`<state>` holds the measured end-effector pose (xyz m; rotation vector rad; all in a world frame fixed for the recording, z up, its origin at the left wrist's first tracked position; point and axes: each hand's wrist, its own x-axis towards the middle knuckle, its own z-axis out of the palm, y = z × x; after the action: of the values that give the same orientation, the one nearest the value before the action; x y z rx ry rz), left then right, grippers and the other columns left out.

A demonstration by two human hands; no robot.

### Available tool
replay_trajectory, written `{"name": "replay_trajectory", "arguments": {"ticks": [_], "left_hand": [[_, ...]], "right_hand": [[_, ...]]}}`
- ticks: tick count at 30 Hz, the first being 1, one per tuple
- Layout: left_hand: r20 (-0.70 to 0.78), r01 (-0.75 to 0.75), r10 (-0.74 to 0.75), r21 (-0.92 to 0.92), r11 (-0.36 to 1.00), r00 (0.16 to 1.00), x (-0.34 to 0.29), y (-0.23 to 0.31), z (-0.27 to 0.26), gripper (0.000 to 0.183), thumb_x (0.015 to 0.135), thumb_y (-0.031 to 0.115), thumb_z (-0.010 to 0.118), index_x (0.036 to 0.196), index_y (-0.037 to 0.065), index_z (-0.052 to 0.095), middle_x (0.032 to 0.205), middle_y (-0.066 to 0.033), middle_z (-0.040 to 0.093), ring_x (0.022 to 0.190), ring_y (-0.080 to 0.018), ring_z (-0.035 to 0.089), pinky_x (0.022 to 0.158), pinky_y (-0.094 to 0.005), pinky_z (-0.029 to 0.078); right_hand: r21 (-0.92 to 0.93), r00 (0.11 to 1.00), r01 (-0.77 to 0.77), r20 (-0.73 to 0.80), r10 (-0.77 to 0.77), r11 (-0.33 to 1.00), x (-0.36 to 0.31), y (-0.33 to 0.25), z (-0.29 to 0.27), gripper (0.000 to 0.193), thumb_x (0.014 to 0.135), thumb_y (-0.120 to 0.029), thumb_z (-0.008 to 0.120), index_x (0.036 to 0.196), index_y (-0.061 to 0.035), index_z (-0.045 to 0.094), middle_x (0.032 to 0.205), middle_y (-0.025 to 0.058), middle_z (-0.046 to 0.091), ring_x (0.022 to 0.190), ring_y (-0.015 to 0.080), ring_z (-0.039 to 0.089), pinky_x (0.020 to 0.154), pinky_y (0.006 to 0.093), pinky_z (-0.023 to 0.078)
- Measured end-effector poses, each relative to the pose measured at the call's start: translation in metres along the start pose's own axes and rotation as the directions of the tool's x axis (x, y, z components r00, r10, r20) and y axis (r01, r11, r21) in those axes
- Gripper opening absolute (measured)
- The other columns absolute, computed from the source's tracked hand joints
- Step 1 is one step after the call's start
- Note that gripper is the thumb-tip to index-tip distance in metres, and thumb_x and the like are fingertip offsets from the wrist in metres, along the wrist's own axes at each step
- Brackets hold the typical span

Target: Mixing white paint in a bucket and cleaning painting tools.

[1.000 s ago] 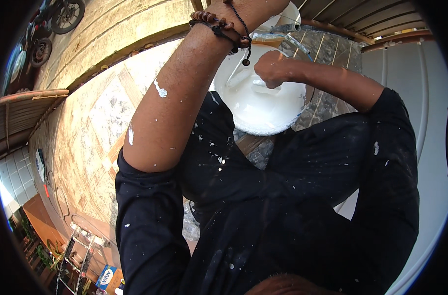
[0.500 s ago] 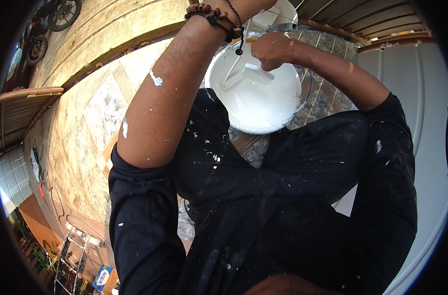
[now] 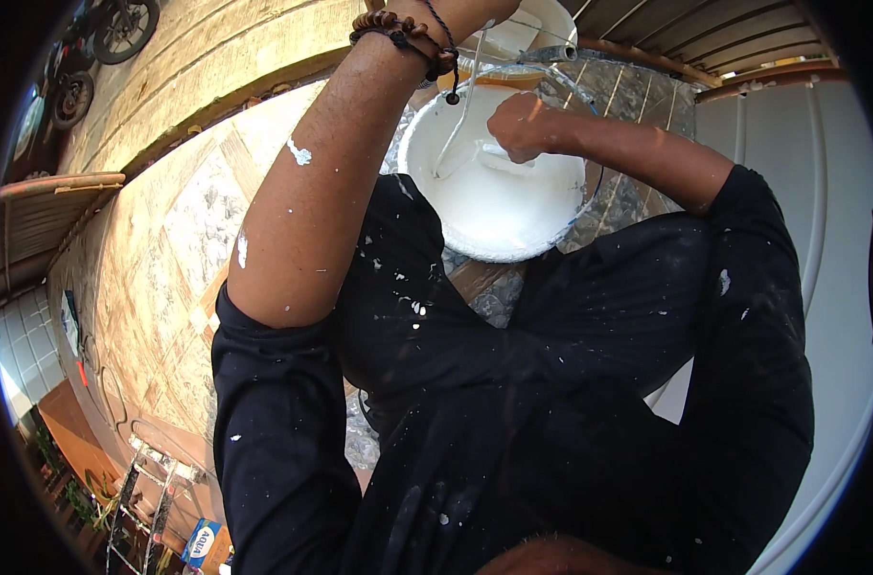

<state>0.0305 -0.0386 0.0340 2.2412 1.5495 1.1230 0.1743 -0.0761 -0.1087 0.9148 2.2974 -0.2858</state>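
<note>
Blade (image 3: 499,153) shows less now—right hand (image 3: 520,127), lower, clenches it—left hand (image 3: 477,11): can't tell.

Right hand (image 3: 521,126) fisted round a flat white-coated blade (image 3: 506,156) over a round white bucket (image 3: 417,151) of white liquid (image 3: 513,211) — left hand (image 3: 480,11) near a slim white rod (image 3: 463,120), grip unclear to me.

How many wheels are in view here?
2. One wheel is at the top left, cut by the picture's upper edge; the smaller-looking wheel is just below and left of it. More may be hidden in the dark edge.
</note>
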Motion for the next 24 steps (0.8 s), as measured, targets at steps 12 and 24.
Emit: {"name": "replay_trajectory", "arguments": {"ticks": [12, 24], "left_hand": [[0.019, -0.087, 0.086, 0.086, 0.993, 0.996, 0.001, -0.012, 0.006, 0.021, 0.089, 0.022, 0.066, 0.084, 0.002, 0.071, 0.081, -0.0214, 0.070, 0.078, -0.0420, 0.069, 0.069, -0.0496, 0.056], [0.189, -0.237, 0.200, 0.204, 0.950, 0.961, 0.007, -0.023, -0.001, 0.021, 0.089, 0.022, 0.062, 0.084, 0.003, 0.071, 0.082, -0.0194, 0.070, 0.079, -0.0402, 0.069, 0.070, -0.0494, 0.056]], "right_hand": [[-0.016, 1.000, -0.004, 0.015, 0.004, 1.000, 0.003, -0.002, 0.003, 0.024, 0.076, -0.012, 0.072, 0.095, 0.0005, 0.076, 0.092, 0.0216, 0.073, 0.085, 0.0362, 0.071, 0.072, 0.0448, 0.055], [-0.067, 0.985, 0.068, -0.152, -0.078, 0.995, 0.013, 0.010, 0.045, 0.014, 0.078, -0.003, 0.065, 0.085, 0.0034, 0.074, 0.088, 0.0246, 0.071, 0.090, 0.0375, 0.070, 0.090, 0.0493, 0.052]]}}
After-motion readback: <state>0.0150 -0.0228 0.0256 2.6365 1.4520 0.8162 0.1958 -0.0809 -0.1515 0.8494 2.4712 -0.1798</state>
